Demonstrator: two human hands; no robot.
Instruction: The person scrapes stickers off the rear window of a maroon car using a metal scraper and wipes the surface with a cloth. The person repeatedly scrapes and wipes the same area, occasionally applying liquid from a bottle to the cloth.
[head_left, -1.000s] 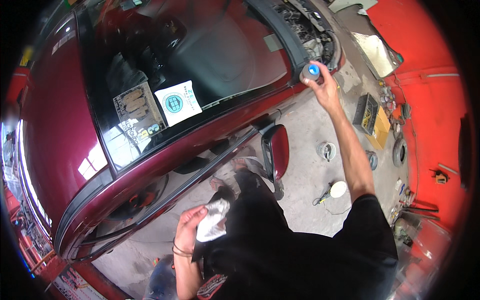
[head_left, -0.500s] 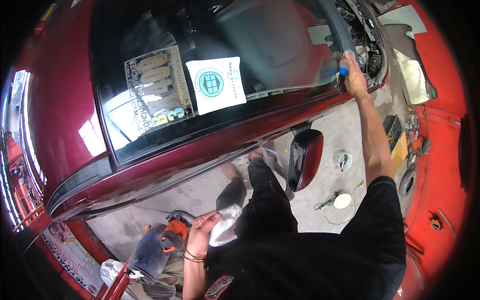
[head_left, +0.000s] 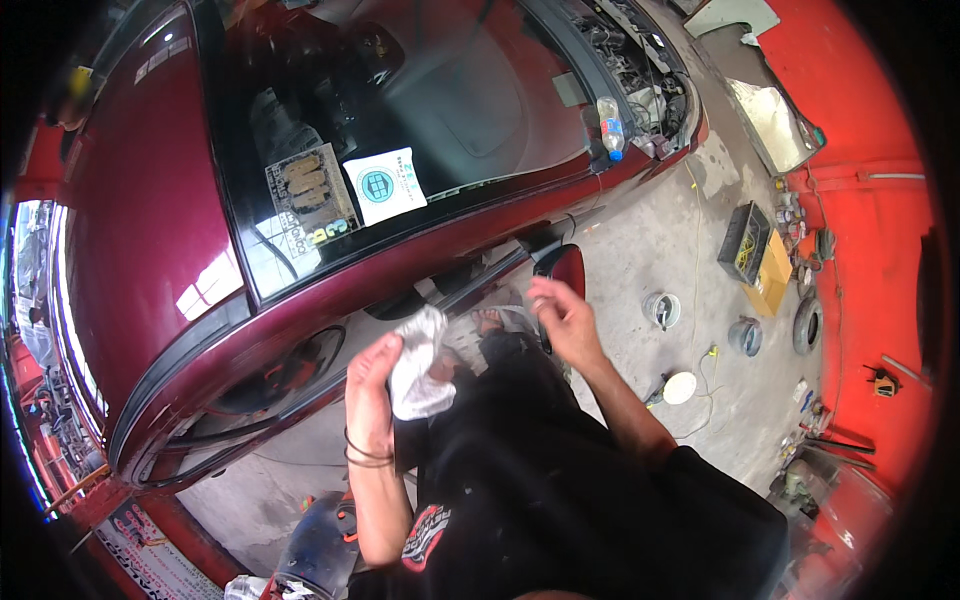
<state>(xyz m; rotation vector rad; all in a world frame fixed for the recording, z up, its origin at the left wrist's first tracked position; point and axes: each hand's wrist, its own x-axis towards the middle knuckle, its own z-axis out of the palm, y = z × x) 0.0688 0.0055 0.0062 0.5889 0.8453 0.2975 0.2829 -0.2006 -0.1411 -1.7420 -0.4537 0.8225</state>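
Note:
My left hand [head_left: 370, 395], a dark band at its wrist, pinches a crumpled white cloth [head_left: 418, 370] that hangs in front of my body. To its right, my right hand [head_left: 570, 328] is raised near the side mirror [head_left: 568, 268], fingers loosely bent and apart, slightly blurred; nothing shows in it. Beyond both hands stands a dark red car [head_left: 165, 190]. A clear bottle with a blue cap [head_left: 611, 128] lies at the lower corner of its windshield [head_left: 470, 100], out of my hands' reach at this moment.
A white square card [head_left: 408, 190] and a worn sticker panel [head_left: 300, 190] show at the windshield. On the concrete floor are a bucket [head_left: 661, 311], a round pale pad [head_left: 680, 388], a black crate [head_left: 745, 240] and a tire [head_left: 808, 325]. A blue drum [head_left: 315, 545] stands lower left.
My right hand has left the bottle by the windshield and come back toward my body. My left hand has risen with the cloth. The view has shifted, and the car's side shows more.

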